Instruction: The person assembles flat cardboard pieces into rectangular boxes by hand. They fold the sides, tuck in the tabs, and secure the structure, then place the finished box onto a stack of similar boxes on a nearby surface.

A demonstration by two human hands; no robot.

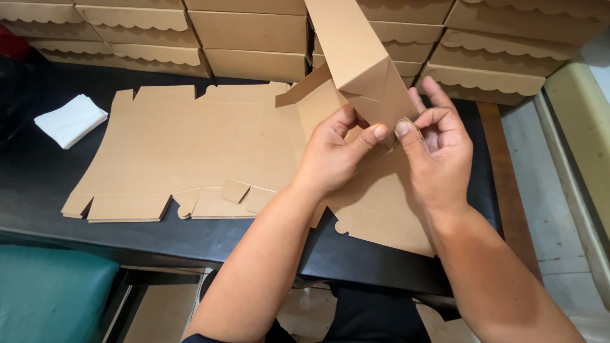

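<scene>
Two bare hands are busy with a brown cardboard box piece (362, 70) that is partly folded up. It stands tilted above a black table (38, 178), near the right side, with one long flap pointing up and away. The left hand (333, 152) pinches the lower corner of the box piece, with its thumb pressed on the card and its fingers curled behind it. The right hand (438, 149) pinches the same corner from the other side, thumb and first finger closed on a small tab. The two thumbs are very close, almost touching. Under the hands lies a stack of flat cardboard sheets (190, 146), not folded yet, with little flaps along the near edge. A white folded cloth (70, 119) sits on the table far to the left, well apart from the hands. Behind the table, many finished brown boxes (254, 38) with wavy edges are piled in rows. A green cushion (51, 292) is at the lower left
</scene>
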